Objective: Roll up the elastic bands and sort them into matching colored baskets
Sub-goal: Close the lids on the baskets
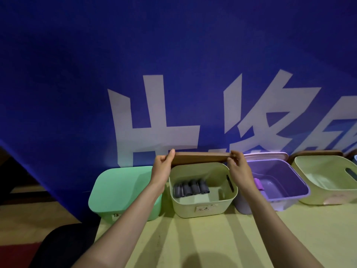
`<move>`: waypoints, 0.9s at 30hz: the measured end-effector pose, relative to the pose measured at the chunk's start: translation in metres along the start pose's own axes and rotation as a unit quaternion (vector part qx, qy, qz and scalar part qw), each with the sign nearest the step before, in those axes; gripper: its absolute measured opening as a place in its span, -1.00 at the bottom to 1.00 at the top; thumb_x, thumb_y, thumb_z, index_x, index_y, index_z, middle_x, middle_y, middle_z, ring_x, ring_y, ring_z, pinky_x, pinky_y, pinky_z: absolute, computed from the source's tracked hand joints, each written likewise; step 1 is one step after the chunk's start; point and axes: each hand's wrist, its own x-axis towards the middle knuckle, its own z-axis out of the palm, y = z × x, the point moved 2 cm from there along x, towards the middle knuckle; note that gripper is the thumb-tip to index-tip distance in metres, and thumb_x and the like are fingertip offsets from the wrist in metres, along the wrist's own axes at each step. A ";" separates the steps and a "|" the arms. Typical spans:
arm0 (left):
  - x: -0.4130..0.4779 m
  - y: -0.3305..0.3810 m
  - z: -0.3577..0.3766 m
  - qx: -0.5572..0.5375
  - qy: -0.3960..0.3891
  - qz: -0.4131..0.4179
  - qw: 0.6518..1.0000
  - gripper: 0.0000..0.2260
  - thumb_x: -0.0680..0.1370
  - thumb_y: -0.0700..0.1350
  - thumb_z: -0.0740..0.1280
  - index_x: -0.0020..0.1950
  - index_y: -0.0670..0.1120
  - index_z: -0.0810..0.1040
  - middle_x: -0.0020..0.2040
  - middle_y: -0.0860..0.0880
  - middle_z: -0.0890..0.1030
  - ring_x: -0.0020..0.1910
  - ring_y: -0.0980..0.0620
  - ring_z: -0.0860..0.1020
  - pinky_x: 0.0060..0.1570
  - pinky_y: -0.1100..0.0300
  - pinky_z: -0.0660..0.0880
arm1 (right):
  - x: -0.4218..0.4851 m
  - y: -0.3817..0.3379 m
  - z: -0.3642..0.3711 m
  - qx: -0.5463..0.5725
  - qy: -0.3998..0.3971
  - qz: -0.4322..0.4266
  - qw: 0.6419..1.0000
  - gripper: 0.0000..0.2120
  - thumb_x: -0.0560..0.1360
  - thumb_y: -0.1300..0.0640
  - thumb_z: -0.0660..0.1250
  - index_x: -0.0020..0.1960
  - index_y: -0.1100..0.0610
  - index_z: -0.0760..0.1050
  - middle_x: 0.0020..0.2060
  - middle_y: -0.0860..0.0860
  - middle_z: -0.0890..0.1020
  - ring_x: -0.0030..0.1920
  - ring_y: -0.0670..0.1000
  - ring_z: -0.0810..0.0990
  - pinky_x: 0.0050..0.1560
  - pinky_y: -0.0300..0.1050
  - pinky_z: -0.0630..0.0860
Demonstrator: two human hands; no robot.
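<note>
L hand (163,168), R hand (239,167) gripping lid (201,158) ends, gray rolls (191,188) in basket (183,208) below

"灰色" label (204,209) on cream basket (183,206)

Baskets: 4 in row. Green basket (135,211) 9 o'clock, cream basket (185,207) centre, purple basket (280,205) and second cream basket (316,200) 3 o'clock. Grey rolled bands (191,187): about 4, overlapping. Wooden lids: 2, held wooden lid (201,157) and second wooden lid (316,152). Purple lid (270,154): 1. Hands: 2, left hand (163,165) and right hand (238,163).
</note>
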 end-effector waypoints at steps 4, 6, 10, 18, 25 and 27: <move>-0.013 -0.015 0.000 0.000 0.001 -0.008 1.000 -0.65 0.59 0.18 0.20 0.14 -0.10 0.40 0.01 0.02 0.48 0.01 0.06 0.44 0.00 0.13 0.31 | -0.018 0.013 -0.004 0.031 0.003 -0.007 0.999 -0.72 0.62 0.01 0.17 0.29 0.07 0.38 0.17 0.02 0.52 0.14 0.00 0.47 0.10 -0.09 0.40; -0.019 -0.021 0.001 0.012 0.005 -0.004 1.000 -0.64 0.60 0.15 0.19 0.15 -0.13 0.40 0.05 -0.02 0.49 0.03 0.03 0.44 0.01 0.14 0.31 | -0.025 0.021 -0.005 0.037 0.009 0.001 0.999 -0.75 0.62 -0.01 0.17 0.25 0.04 0.39 0.13 0.00 0.53 0.14 0.01 0.49 0.12 -0.04 0.44; -0.027 -0.035 0.005 0.044 -0.001 -0.003 0.999 -0.62 0.60 0.06 0.25 0.30 -0.12 0.32 0.18 -0.01 0.42 0.12 0.02 0.40 0.08 0.17 0.31 | -0.037 0.039 -0.001 0.082 0.022 0.040 0.996 -0.79 0.60 -0.01 0.21 0.20 0.02 0.41 0.11 -0.01 0.55 0.16 0.03 0.51 0.22 0.08 0.47; -0.039 -0.069 0.012 0.076 -0.027 -0.051 0.995 -0.53 0.58 -0.21 0.28 0.45 -0.11 0.21 0.38 -0.10 0.38 0.27 -0.04 0.43 0.28 0.11 0.37 | -0.052 0.068 0.007 0.145 0.057 0.109 0.982 -0.71 0.59 0.11 0.25 0.28 0.14 0.34 0.12 0.04 0.49 0.14 0.04 0.46 0.28 -0.01 0.40; -0.050 -0.081 0.018 0.091 -0.027 -0.062 0.993 -0.52 0.58 -0.25 0.27 0.46 -0.12 0.19 0.43 -0.12 0.33 0.33 -0.07 0.40 0.29 0.12 0.33 | -0.059 0.087 0.017 0.160 0.057 0.132 0.977 -0.71 0.58 0.21 0.25 0.28 0.14 0.33 0.12 0.07 0.48 0.11 0.05 0.46 0.17 -0.07 0.37; -0.051 -0.082 0.018 0.097 -0.027 -0.060 0.993 -0.53 0.57 -0.26 0.27 0.45 -0.13 0.20 0.42 -0.13 0.33 0.33 -0.07 0.40 0.29 0.13 0.32 | -0.061 0.091 0.020 0.154 0.054 0.140 0.977 -0.71 0.57 0.22 0.26 0.27 0.12 0.33 0.15 0.07 0.49 0.16 0.07 0.47 0.23 0.03 0.40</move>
